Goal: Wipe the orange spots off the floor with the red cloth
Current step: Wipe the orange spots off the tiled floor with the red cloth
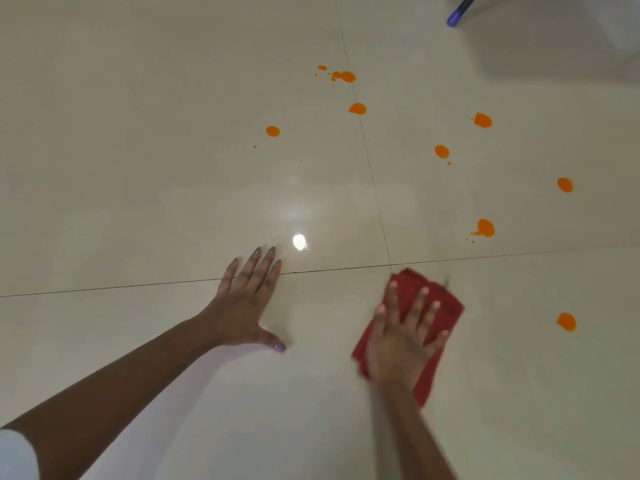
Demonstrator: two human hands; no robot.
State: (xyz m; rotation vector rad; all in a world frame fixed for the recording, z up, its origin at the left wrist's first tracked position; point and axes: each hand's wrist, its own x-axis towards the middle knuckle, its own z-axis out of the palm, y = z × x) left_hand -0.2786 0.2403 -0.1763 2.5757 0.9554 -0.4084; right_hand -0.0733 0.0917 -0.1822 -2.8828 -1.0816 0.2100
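Note:
My right hand (pixel 401 344) lies flat on the folded red cloth (pixel 445 306), pressing it to the cream tiled floor (pixel 138 168) just below a grout line. The hand and cloth look motion-blurred. My left hand (pixel 246 303) rests palm down on the bare tile to the left, fingers spread, holding nothing. Several orange spots dot the floor ahead and to the right: one near the cloth at the right (pixel 566 322), one further up (pixel 485 227), others further off (pixel 442 151) (pixel 357 108) (pixel 273 131) (pixel 347 76).
A blue rod tip (pixel 456 16) pokes in at the top right beside a white object (pixel 623 26). Grout lines cross near the cloth's top corner (pixel 391 265). A bright light reflection (pixel 299 241) shines on the tile above my left hand.

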